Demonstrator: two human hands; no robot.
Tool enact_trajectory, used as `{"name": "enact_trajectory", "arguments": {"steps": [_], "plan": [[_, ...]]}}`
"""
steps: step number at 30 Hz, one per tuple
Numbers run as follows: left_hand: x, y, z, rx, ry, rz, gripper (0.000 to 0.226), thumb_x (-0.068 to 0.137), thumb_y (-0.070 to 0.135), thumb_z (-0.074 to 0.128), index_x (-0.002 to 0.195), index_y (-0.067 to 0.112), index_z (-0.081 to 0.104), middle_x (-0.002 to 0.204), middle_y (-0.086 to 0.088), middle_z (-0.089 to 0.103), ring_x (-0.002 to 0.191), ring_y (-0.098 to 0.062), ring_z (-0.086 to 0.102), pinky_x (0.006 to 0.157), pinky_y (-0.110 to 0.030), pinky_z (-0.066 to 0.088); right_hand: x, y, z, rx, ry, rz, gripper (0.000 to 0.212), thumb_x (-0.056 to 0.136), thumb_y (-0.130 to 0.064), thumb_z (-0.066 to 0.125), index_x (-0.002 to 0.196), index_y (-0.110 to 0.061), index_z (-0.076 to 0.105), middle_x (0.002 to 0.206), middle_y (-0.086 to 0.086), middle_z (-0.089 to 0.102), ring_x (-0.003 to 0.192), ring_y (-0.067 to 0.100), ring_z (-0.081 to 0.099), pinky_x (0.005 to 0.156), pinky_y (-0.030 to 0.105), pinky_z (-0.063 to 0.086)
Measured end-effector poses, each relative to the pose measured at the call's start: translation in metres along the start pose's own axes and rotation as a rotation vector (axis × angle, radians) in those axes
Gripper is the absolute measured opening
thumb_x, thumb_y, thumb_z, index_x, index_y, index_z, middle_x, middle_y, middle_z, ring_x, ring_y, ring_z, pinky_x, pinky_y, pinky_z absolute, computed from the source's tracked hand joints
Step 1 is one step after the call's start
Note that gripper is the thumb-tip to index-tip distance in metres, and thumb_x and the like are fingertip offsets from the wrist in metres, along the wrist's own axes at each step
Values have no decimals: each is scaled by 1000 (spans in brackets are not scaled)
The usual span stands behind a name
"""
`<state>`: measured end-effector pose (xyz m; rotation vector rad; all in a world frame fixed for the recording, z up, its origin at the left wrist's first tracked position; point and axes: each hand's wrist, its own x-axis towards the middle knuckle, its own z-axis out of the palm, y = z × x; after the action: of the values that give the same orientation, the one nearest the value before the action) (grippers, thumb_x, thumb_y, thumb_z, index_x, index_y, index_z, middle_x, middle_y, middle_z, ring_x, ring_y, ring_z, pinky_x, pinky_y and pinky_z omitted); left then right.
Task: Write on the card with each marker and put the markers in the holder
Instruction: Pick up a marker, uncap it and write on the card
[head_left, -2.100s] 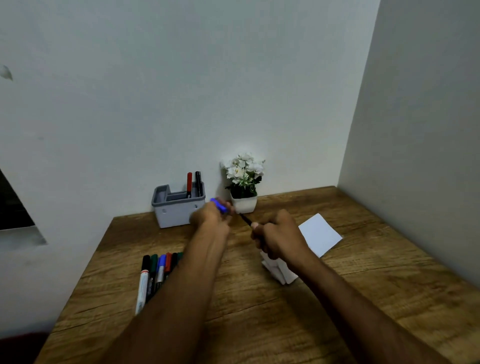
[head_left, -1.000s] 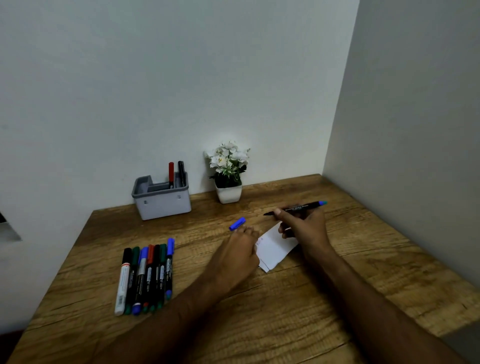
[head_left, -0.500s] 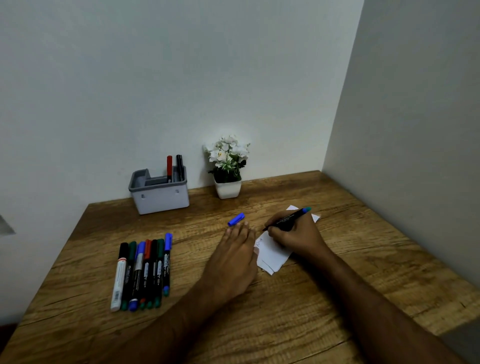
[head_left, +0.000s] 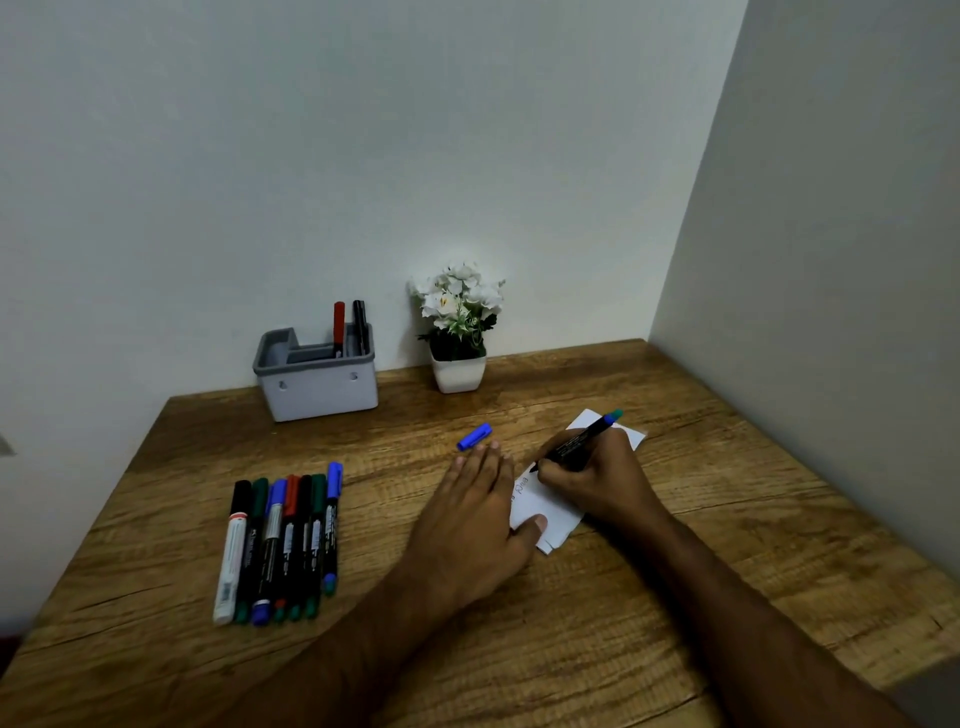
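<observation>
My right hand (head_left: 597, 480) grips an uncapped black marker with a blue end (head_left: 582, 439), its tip down on the white card (head_left: 540, 512), which bears some writing. My left hand (head_left: 475, 514) lies flat with straight fingers, its thumb pressing the card's near edge. The marker's blue cap (head_left: 474, 436) lies on the table just beyond my left fingertips. Several capped markers (head_left: 283, 540) lie in a row at the left. The grey holder (head_left: 317, 374) stands by the back wall with a red marker (head_left: 338, 322) and a black marker (head_left: 359, 322) upright in it.
A white pot of white flowers (head_left: 458, 332) stands right of the holder against the back wall. More white card (head_left: 631, 434) shows beyond my right hand. A side wall bounds the wooden table (head_left: 571, 649) on the right; its near right edge drops off.
My left hand set the blue cap on the table and now lies flat on the card. My right hand brought the marker down from the air to the card.
</observation>
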<state>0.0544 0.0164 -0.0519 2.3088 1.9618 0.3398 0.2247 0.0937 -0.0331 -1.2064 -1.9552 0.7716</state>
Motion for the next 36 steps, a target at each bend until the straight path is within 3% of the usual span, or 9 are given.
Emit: {"name": "enact_trajectory", "arguments": {"steps": [14,19,25,30,36], "plan": [[0,1,1,21,12,-4,80,98,62,25,158,16,0,166,-3,-7,151,-13,-13,122,-32,-10,-1,0,1,-9,-4,9,10,86,-10,74,91,-15,80,88,-6,79,82,3,73,76,25,61],[-1,1,1,10,5,-4,81,98,62,25,158,16,-2,166,-2,-9,151,-12,-14,122,-33,-10,-1,-2,1,-14,29,-1,11,84,-8,72,79,-16,77,77,-3,77,74,10,74,71,37,62],[0,0,1,15,7,2,80,98,62,24,158,16,-1,166,-3,-8,151,-13,-13,122,-33,-9,-1,-2,1,21,41,6,10,86,-7,73,84,-14,79,82,-5,78,79,6,74,75,28,62],[-1,1,0,16,-5,2,80,98,62,25,158,15,-1,166,-3,-8,151,-14,-13,123,-35,-7,0,-3,0,16,33,23,8,87,-8,73,87,-13,79,85,-4,78,81,7,74,77,30,62],[-1,1,0,16,-6,-4,80,98,62,25,158,15,-1,166,-2,-8,151,-13,-13,123,-34,-8,2,-2,0,-19,57,8,9,85,-8,73,82,-14,78,80,-6,77,77,4,72,70,24,60]]}}
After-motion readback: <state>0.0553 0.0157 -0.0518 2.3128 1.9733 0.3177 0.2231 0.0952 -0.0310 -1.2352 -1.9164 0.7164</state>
